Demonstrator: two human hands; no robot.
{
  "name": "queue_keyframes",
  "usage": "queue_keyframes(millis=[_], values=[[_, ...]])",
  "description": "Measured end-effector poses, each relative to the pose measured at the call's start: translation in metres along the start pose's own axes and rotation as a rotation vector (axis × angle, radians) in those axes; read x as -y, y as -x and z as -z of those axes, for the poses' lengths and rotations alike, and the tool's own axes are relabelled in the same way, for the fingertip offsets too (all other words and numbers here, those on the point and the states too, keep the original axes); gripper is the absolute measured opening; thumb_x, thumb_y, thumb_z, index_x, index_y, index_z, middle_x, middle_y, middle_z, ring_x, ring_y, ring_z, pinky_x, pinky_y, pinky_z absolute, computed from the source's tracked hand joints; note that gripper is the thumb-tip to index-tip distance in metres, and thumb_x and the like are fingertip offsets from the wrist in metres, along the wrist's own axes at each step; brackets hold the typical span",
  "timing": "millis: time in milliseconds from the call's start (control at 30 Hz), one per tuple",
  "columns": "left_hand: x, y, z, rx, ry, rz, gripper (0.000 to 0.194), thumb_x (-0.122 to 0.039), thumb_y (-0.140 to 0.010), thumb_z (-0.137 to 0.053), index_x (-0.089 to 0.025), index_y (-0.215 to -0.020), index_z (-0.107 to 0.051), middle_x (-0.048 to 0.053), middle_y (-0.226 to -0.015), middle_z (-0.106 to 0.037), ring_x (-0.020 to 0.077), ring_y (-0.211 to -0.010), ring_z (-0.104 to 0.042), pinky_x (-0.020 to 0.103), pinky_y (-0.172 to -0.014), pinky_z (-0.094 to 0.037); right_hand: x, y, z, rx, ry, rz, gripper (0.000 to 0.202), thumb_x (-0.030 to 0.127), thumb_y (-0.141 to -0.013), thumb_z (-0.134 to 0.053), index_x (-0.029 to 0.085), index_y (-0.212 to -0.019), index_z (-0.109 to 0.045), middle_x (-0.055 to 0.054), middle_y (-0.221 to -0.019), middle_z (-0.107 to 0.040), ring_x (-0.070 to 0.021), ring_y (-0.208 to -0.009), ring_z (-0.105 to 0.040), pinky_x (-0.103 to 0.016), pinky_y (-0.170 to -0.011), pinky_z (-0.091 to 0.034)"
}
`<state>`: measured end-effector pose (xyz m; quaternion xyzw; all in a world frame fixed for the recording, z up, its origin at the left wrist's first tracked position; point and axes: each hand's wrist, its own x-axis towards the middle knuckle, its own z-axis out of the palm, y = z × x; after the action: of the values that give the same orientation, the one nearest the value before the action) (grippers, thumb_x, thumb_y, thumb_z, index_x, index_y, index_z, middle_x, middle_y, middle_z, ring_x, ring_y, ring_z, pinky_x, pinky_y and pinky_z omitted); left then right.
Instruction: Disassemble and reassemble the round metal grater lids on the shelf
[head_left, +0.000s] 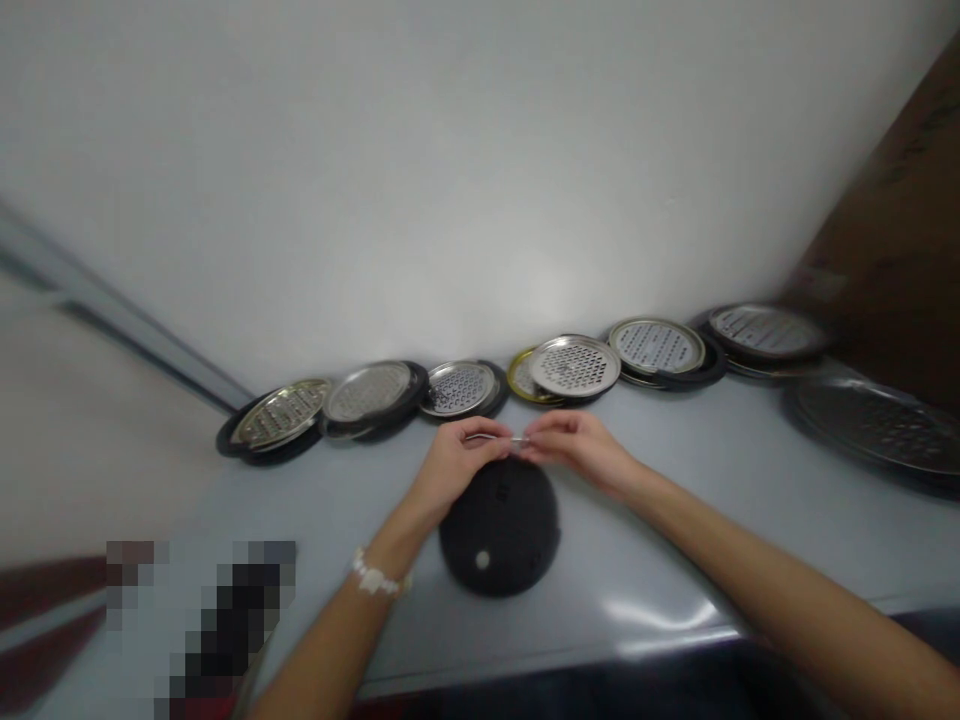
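A round black disc (501, 530) with a small pale spot near its lower edge lies on the grey table. Above its far edge, my left hand (459, 458) and my right hand (574, 447) pinch a small, thin, shiny piece (517, 440) between them, one at each end. The fingers of both hands are closed. What the piece is cannot be made out, as it is small and blurred. A pale bracelet circles my left wrist.
Round metal grater plates with black rims (576, 366) line the wall side of the grey table (645, 540). A larger dark round plate (877, 420) lies at the right, near a brown surface (892, 230). Blurred squares cover the lower left.
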<state>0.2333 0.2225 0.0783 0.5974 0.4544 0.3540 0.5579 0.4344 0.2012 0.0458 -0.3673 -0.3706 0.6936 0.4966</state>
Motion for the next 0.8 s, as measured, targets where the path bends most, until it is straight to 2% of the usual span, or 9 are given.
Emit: queue_keyframes(millis=[100,200,300,367,467,533,667,800], values=[[0.001,-0.001,0.000,-0.022,-0.007,-0.032,0.027,-0.032,-0.071,-0.081,-0.014,-0.089,-0.073,0.008,-0.089,-0.078,0.0211,-0.084,-0.073,0.035,-0.084,-0.057,0.001,0.000,-0.001,-0.015,0.071,0.037,0.025,0.031,-0.066,-0.088,0.015,-0.080,-0.074,-0.007,-0.078,-0.077,-0.0188,-0.074,-0.074,-0.032,-0.078,-0.060],[0.004,-0.003,0.000,-0.022,-0.051,-0.069,0.025,-0.029,-0.071,-0.080,-0.014,-0.089,-0.071,0.008,-0.090,-0.077,0.0205,-0.084,-0.072,0.035,-0.085,-0.056,0.000,-0.001,-0.002,0.012,0.248,0.091,0.024,0.035,-0.070,-0.083,0.015,-0.078,-0.073,-0.005,-0.075,-0.076,-0.0177,-0.071,-0.071,-0.032,-0.075,-0.058],[0.007,-0.004,-0.001,0.000,-0.099,-0.100,0.027,-0.027,-0.073,-0.077,-0.014,-0.097,-0.072,0.008,-0.091,-0.077,0.0210,-0.084,-0.073,0.037,-0.085,-0.057,-0.004,-0.001,-0.002,0.017,0.451,0.172,0.016,0.029,-0.072,-0.078,0.016,-0.079,-0.071,-0.003,-0.071,-0.073,-0.0165,-0.067,-0.067,-0.030,-0.068,-0.054],[0.009,-0.004,-0.002,0.000,-0.169,-0.147,0.021,-0.025,-0.075,-0.074,-0.014,-0.093,-0.074,0.009,-0.093,-0.077,0.0220,-0.087,-0.072,0.037,-0.087,-0.057,-0.007,0.000,-0.003,-0.006,0.625,0.269,0.011,0.022,-0.075,-0.073,0.016,-0.084,-0.070,-0.002,-0.073,-0.071,-0.0159,-0.068,-0.064,-0.028,-0.065,-0.050],[0.010,-0.005,-0.003,-0.009,-0.328,-0.216,0.009,-0.023,-0.077,-0.070,-0.016,-0.081,-0.075,0.008,-0.092,-0.077,0.0226,-0.088,-0.072,0.036,-0.087,-0.056,-0.010,0.004,-0.005,-0.020,0.885,0.412,0.018,0.013,-0.080,-0.064,0.016,-0.096,-0.071,-0.002,-0.078,-0.070,-0.0154,-0.070,-0.061,-0.026,-0.065,-0.046],[0.011,-0.005,-0.003,-0.004,-0.421,-0.229,0.010,-0.022,-0.080,-0.067,-0.018,-0.082,-0.076,0.006,-0.089,-0.077,0.0217,-0.085,-0.071,0.034,-0.084,-0.055,-0.011,0.007,-0.007,-0.015,0.996,0.472,0.020,0.010,-0.083,-0.061,0.016,-0.099,-0.070,-0.003,-0.081,-0.068,-0.0155,-0.071,-0.060,-0.027,-0.067,-0.045],[0.010,-0.005,0.001,0.018,-0.551,-0.272,0.009,-0.020,-0.084,-0.065,-0.019,-0.084,-0.074,0.003,-0.085,-0.076,0.0193,-0.080,-0.069,0.031,-0.079,-0.053,-0.011,0.012,-0.010,0.013,1.105,0.563,0.014,0.010,-0.088,-0.059,0.016,-0.097,-0.068,-0.005,-0.087,-0.067,-0.0176,-0.080,-0.061,-0.029,-0.073,-0.046],[0.011,-0.003,0.005,0.041,-0.658,-0.358,0.012,-0.016,-0.088,-0.060,-0.019,-0.088,-0.071,0.003,-0.090,-0.075,0.0190,-0.084,-0.068,0.031,-0.081,-0.051,-0.013,0.013,-0.011,0.060,1.144,0.605,0.014,0.009,-0.091,-0.056,0.017,-0.097,-0.065,-0.006,-0.090,-0.065,-0.0190,-0.084,-0.060,-0.030,-0.077,-0.046]])
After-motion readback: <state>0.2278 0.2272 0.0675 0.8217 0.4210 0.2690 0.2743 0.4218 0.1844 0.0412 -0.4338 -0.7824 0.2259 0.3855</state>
